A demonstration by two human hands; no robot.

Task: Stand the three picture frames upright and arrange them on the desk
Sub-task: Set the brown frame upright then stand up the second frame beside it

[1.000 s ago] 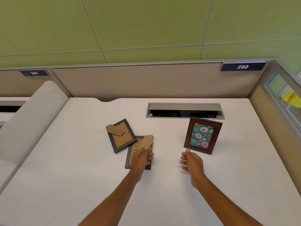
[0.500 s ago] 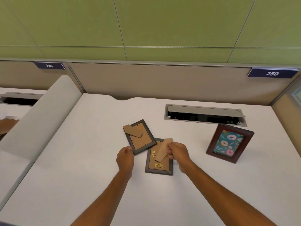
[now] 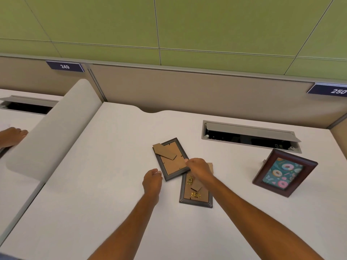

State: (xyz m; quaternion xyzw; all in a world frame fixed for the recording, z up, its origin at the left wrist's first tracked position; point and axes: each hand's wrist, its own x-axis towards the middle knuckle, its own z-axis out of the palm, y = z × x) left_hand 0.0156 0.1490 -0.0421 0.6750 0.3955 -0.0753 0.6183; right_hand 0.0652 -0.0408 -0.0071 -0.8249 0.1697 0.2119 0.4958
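Two frames lie face down mid-desk, overlapping. The black frame (image 3: pixel 170 159) shows a cardboard back and a folded stand. The grey frame (image 3: pixel 196 193) has gold clasps, and its top end sits under the black frame's corner. My right hand (image 3: pixel 200 168) reaches over the grey frame's stand, with its fingertips pinched on the black frame's right edge. My left hand (image 3: pixel 152 180) hovers just off that frame's lower left corner, loosely curled and holding nothing. A reddish-brown frame (image 3: pixel 284 172) with a doughnut picture stands upright at the right.
An open cable tray (image 3: pixel 249 136) is sunk into the white desk (image 3: pixel 105 194) behind the frames. A padded grey divider (image 3: pixel 54 132) borders the desk on the left, and another person's hand (image 3: pixel 11 136) rests beyond it. A beige partition runs along the back.
My right hand left the grey frame's stand and moved up-left to the black frame's right edge. My left hand stays near that frame's lower left corner. The view shifted slightly.
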